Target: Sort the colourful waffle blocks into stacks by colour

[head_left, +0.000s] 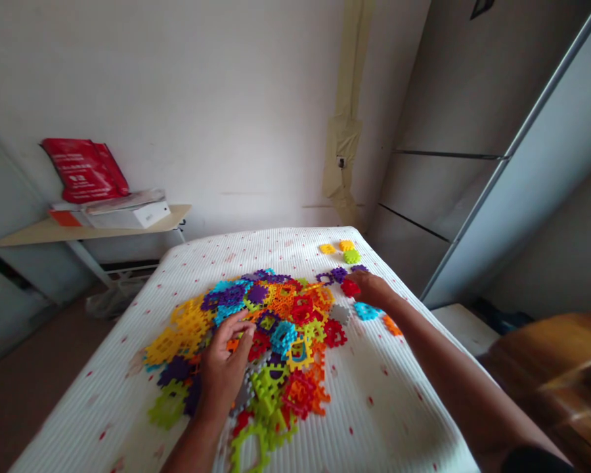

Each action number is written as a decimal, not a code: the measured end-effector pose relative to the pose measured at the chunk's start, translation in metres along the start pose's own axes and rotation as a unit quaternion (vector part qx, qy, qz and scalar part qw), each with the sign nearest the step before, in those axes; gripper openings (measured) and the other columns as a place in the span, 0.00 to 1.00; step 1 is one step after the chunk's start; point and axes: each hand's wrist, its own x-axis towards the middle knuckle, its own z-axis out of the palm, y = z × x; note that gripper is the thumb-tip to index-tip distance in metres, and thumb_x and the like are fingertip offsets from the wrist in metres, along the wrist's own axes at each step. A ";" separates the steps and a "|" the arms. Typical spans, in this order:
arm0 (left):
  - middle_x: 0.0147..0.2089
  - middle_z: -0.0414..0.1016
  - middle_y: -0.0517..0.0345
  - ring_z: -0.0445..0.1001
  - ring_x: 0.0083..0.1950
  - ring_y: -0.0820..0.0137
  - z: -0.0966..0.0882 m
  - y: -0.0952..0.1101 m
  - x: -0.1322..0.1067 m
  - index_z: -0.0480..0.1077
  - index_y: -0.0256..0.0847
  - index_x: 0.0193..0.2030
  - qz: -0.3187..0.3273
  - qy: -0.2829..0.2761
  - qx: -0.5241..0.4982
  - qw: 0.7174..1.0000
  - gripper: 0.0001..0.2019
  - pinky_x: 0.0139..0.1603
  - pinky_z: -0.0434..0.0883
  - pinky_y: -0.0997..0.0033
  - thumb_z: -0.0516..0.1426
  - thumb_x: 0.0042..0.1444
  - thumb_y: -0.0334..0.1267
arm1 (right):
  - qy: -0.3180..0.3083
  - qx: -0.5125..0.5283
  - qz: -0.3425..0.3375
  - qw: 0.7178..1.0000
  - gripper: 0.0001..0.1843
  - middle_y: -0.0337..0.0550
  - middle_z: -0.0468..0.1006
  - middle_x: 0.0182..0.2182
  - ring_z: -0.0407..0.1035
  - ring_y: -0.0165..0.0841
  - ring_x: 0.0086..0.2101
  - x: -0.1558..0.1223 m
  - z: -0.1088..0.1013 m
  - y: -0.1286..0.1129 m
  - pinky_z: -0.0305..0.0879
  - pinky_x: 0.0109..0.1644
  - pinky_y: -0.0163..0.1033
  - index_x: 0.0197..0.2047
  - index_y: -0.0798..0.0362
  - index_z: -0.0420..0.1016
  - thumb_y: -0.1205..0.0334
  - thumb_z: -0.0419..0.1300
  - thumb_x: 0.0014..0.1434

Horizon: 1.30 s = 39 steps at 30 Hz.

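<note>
While 2 hands reach over plastic pieces (285, 328) on bed (374, 401) | left hand (225, 360): fingers curled, grip unclear | right hand (372, 289): fingers beside red piece (350, 288), grip unclear

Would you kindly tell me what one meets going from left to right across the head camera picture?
red plastic bag → yellow interlocking plastic pieces → left hand → teal plastic piece → red plastic piece → right hand → brown wooden furniture

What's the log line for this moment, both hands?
left hand: on pile of interlocking plastic pieces | right hand: at red piece | surface: white bed cover
</note>
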 end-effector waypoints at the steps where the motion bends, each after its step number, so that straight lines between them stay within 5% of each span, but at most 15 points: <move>1: 0.39 0.75 0.51 0.74 0.41 0.64 0.000 -0.001 0.000 0.67 0.39 0.48 0.002 0.001 0.005 1.000 0.20 0.48 0.69 0.61 0.56 0.52 0.47 | -0.009 -0.008 0.002 1.000 0.29 0.49 0.72 0.51 0.65 0.39 0.52 0.002 0.002 0.003 0.65 0.49 0.37 0.54 0.52 0.68 0.70 0.62 0.46; 12: 0.39 0.77 0.52 0.76 0.40 0.65 -0.003 -0.007 0.001 0.70 0.40 0.46 0.026 0.006 0.071 0.997 0.17 0.44 0.71 0.64 0.54 0.54 0.45 | -0.040 -0.039 0.012 0.998 0.21 0.48 0.76 0.44 0.70 0.42 0.43 0.017 0.008 -0.003 0.66 0.39 0.37 0.48 0.48 0.73 0.65 0.61 0.48; 17: 0.40 0.78 0.53 0.75 0.42 0.66 -0.005 -0.007 0.004 0.73 0.41 0.40 0.102 0.009 0.148 0.984 0.11 0.45 0.70 0.65 0.52 0.55 0.41 | -0.045 -0.035 0.004 0.998 0.17 0.50 0.76 0.41 0.72 0.40 0.40 0.016 0.008 -0.003 0.65 0.37 0.36 0.45 0.52 0.74 0.66 0.59 0.51; 22: 0.35 0.77 0.56 0.73 0.40 0.66 -0.013 0.001 0.008 0.74 0.44 0.32 0.163 -0.089 0.312 0.932 0.08 0.44 0.67 0.63 0.53 0.51 0.33 | 0.008 -0.011 0.003 1.000 0.25 0.51 0.73 0.49 0.70 0.39 0.44 0.003 0.004 -0.011 0.65 0.39 0.36 0.52 0.53 0.70 0.71 0.57 0.49; 27: 0.37 0.76 0.54 0.69 0.43 0.60 -0.018 0.014 0.004 0.76 0.45 0.32 0.137 -0.146 0.450 0.870 0.07 0.45 0.62 0.59 0.59 0.47 0.42 | 0.075 0.040 -0.052 0.995 0.16 0.47 0.76 0.44 0.71 0.35 0.41 -0.027 0.002 -0.043 0.64 0.39 0.35 0.45 0.52 0.73 0.70 0.54 0.53; 33: 0.38 0.76 0.54 0.69 0.44 0.59 -0.018 0.017 0.002 0.76 0.46 0.34 0.143 -0.195 0.456 0.857 0.10 0.45 0.61 0.60 0.58 0.49 0.47 | 0.086 0.066 -0.107 0.988 0.09 0.44 0.76 0.33 0.69 0.30 0.33 -0.047 0.012 -0.082 0.58 0.34 0.32 0.35 0.53 0.72 0.69 0.51 0.59; 39: 0.37 0.76 0.55 0.69 0.44 0.61 -0.017 0.016 0.001 0.76 0.46 0.34 0.154 -0.202 0.454 0.854 0.08 0.45 0.60 0.61 0.56 0.52 0.41 | 0.109 0.052 -0.135 0.983 0.11 0.42 0.73 0.28 0.65 0.28 0.28 -0.046 0.022 -0.089 0.53 0.31 0.32 0.30 0.54 0.70 0.67 0.49 0.61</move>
